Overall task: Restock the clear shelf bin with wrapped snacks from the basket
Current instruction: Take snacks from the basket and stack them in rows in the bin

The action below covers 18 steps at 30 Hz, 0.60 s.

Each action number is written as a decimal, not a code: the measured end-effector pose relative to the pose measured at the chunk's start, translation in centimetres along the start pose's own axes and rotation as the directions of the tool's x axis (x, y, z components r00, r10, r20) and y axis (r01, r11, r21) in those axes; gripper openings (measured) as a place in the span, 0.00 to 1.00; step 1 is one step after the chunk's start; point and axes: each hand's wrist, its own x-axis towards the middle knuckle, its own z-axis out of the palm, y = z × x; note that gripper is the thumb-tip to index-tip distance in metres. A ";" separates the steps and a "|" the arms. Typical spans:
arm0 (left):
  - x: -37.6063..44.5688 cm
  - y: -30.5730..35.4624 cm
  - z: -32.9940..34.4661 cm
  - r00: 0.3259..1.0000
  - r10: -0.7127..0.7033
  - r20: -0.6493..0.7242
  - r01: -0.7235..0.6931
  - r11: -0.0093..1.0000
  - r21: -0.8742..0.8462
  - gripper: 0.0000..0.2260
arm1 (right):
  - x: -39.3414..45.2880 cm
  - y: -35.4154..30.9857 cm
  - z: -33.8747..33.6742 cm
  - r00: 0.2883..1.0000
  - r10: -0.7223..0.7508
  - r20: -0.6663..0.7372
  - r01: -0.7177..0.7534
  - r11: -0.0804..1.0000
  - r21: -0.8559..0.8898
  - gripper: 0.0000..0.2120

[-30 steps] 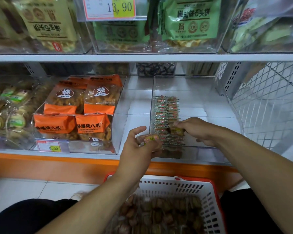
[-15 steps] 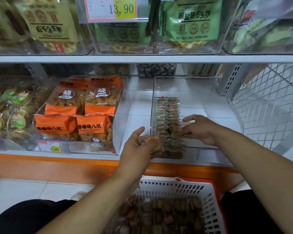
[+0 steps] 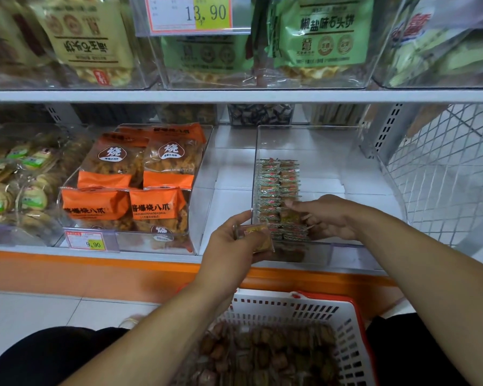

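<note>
A clear shelf bin (image 3: 326, 140) sits on the lower shelf, with two rows of small wrapped snacks (image 3: 276, 188) lined up along its left wall. My right hand (image 3: 325, 215) is inside the bin, fingers stretched out and touching the near end of the rows. My left hand (image 3: 234, 246) hovers just outside the bin's front left corner and pinches a wrapped snack (image 3: 258, 236) between thumb and fingers. Below, a white basket with a red rim (image 3: 346, 324) holds several brown wrapped snacks (image 3: 268, 355).
Orange snack bags (image 3: 140, 185) fill the clear bin to the left, with a 9.90 price tag (image 3: 92, 242). Round wrapped cakes (image 3: 11, 185) lie far left. The upper shelf edge (image 3: 234, 96) overhangs. A wire mesh panel (image 3: 444, 174) closes the right side.
My right hand has opened, its fingers now stretched along the snack rows. My left hand stays at the bin's front corner with its snack.
</note>
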 end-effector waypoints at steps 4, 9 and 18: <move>0.0 0.0 0.0 1.000 0.002 0.009 -0.002 1.000 0.004 0.15 | -0.1 -0.1 0.2 0.999 0.008 -0.042 -0.014 0.988 -0.153 0.23; -0.1 0.1 0.2 1.000 0.004 0.015 -0.004 1.000 -0.005 0.15 | 0.0 -0.3 0.6 0.999 -0.014 -0.051 0.007 0.992 -0.124 0.10; -0.2 0.3 0.4 1.000 0.006 0.003 -0.006 1.000 -0.011 0.14 | 0.8 0.1 1.5 0.980 -0.090 -0.177 0.068 0.990 -0.127 0.15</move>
